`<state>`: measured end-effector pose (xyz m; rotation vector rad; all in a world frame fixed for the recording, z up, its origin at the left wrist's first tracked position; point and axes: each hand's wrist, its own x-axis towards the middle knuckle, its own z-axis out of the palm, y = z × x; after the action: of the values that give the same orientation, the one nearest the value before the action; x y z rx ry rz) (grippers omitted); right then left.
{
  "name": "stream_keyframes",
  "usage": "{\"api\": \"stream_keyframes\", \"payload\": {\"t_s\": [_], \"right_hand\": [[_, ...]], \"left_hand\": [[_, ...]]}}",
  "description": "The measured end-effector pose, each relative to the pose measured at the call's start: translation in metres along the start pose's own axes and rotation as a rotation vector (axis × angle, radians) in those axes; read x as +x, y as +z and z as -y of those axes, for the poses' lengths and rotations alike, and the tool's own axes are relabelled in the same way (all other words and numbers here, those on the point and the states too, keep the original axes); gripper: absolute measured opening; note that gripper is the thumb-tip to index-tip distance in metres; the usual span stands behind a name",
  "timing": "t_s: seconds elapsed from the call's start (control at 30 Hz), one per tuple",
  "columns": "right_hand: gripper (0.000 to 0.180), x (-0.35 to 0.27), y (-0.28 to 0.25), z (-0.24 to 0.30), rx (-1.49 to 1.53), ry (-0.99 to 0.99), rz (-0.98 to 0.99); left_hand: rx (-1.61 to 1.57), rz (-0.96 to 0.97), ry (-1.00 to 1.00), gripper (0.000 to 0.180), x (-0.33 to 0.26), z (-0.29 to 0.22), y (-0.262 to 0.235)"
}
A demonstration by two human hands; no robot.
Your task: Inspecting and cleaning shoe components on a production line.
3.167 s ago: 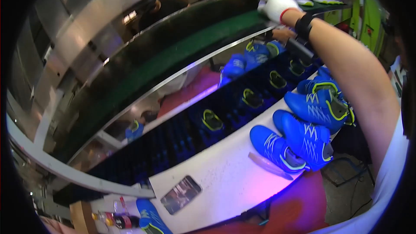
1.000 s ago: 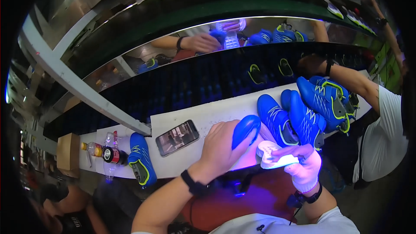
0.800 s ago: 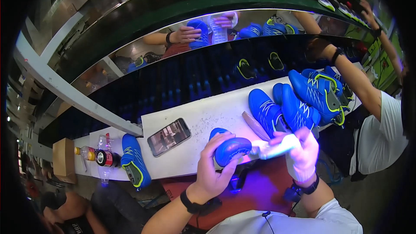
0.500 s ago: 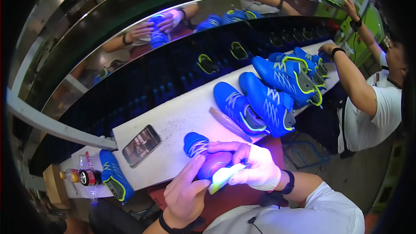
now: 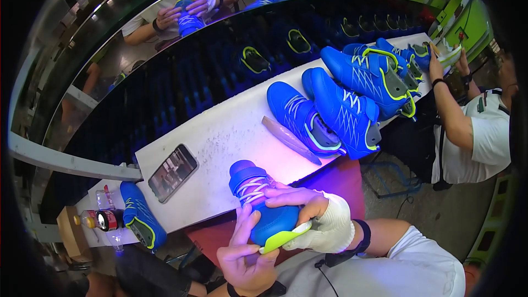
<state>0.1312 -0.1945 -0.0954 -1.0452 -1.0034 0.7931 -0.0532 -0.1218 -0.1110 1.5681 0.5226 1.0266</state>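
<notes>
Violet light tints the long white table and held blue laced shoe, while fisheye distortion curves the grey metal bar.

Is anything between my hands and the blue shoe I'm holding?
Nothing visible but the white knit glove partly covering the right hand; the bare left hand touches the blue white-laced shoe directly.

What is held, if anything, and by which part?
A blue shoe with a yellow-green piece against its toe; left hand and right hand hold both from either side at the toe.
</notes>
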Motion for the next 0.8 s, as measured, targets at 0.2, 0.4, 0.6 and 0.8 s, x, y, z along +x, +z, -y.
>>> {"api": "stream_keyframes", "payload": {"t_s": [0.2,0.4,0.6,0.8], "right_hand": [[0.033,0.018,-0.012,0.007,-0.268,-0.143,0.118],[0.049,0.023,-0.007,-0.032,-0.547,-0.421,0.060],[0.048,0.027,-0.006,-0.068,-0.631,-0.513,0.189],[0.038,0.038,-0.002,-0.062,-0.642,-0.491,0.233]], "left_hand": [[0.168,0.185,-0.011,0.032,0.054,-0.045,-0.017],[0.407,0.202,0.046,0.039,0.045,-0.045,-0.025],[0.504,0.460,-0.006,0.045,0.076,-0.062,-0.067],[0.577,0.462,0.011,0.053,0.069,-0.051,-0.077]]}}
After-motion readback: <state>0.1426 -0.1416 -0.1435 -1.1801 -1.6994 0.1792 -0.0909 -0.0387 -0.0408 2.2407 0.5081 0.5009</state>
